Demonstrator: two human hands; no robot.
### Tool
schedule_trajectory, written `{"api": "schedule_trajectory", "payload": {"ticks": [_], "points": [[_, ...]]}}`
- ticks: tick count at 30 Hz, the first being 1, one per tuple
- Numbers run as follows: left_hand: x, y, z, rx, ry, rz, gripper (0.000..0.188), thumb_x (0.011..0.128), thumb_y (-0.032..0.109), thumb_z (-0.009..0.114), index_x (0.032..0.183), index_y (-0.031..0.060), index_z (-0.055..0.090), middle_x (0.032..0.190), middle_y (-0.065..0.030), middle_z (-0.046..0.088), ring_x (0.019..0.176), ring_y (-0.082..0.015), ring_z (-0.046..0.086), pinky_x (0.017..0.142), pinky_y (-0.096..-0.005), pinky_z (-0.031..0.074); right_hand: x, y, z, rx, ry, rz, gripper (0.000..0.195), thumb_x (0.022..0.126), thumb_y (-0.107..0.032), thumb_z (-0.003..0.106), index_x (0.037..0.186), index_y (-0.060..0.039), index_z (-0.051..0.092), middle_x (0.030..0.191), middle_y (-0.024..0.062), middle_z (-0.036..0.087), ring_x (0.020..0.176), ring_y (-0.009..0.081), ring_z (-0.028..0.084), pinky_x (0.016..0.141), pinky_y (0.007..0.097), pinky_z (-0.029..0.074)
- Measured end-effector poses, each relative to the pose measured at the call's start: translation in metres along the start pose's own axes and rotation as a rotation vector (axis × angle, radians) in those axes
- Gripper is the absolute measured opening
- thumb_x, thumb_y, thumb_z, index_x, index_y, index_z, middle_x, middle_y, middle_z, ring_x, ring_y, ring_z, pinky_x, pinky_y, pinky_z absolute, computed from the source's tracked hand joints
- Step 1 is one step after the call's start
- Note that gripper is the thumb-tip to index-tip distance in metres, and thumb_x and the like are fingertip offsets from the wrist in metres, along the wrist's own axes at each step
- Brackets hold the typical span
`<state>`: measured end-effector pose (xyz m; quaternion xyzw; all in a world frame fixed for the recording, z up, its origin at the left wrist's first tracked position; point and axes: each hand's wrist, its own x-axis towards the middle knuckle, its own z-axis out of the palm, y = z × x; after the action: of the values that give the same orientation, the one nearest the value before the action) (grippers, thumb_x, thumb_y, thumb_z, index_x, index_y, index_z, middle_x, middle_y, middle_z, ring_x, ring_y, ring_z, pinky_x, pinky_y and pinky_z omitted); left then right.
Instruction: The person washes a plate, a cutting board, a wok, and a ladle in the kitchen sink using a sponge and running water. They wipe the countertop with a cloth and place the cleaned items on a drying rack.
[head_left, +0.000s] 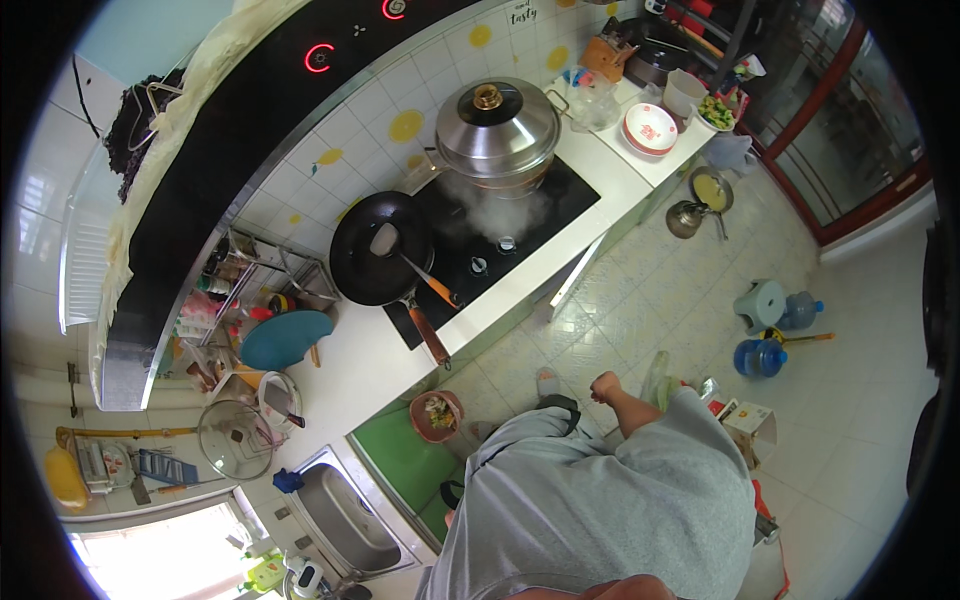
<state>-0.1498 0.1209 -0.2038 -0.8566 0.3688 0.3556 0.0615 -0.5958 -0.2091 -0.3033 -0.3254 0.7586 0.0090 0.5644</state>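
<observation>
My right hand (604, 387) hangs over the tiled floor, its fingers curled with nothing visible in them. Of my left hand (449, 518), only a sliver shows beside my grey shirt, near the sink; its fingers are hidden. On the black glass cooktop (547, 202) sits a dark wok (367, 262), its wooden handle toward me. A spatula (385, 241) with an orange-brown handle rests inside the wok. Farther right stands a lidded metal steamer pot (496, 139), with steam drifting in front of it. Two control knobs (478, 265) are on the cooktop's front part.
A cabinet door or drawer front (576, 274) juts out below the counter. Near my feet is a bin (437, 417) with food scraps. The steel sink (349, 517) is at left. Bowls (649, 129) stand on the right counter; a stool (760, 306) and water jugs (760, 358) on the floor.
</observation>
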Motion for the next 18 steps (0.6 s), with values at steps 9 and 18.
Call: {"api": "schedule_trajectory", "payload": {"ticks": [9,18], "points": [[-0.016,0.018,-0.024,-0.073,-0.100,-0.062,0.023,0.092,0.024,0.056,0.094,0.0080,0.073,0.086,-0.0111,0.070,0.078,-0.0273,0.066,0.068,-0.0411,0.052,0.057,0.029,0.009,-0.123,-0.109,-0.239,0.015,0.084,-0.015,0.066,0.071,-0.0074,0.068,0.068,0.0078,0.068,0.058,0.0218,0.065,0.050,0.0365,0.049],[-0.023,0.036,0.018,-1.339,0.171,-0.642,0.013,0.090,0.015,0.066,0.092,0.0047,0.074,0.075,-0.0056,0.068,0.061,-0.0167,0.061,0.054,-0.0330,0.048,0.051,0.008,-0.007,-1.397,-0.006,-0.799,0.025,0.079,-0.046,0.069,0.082,-0.0219,0.074,0.085,0.0009,0.073,0.083,0.0243,0.072,0.070,0.0378,0.054]]}}
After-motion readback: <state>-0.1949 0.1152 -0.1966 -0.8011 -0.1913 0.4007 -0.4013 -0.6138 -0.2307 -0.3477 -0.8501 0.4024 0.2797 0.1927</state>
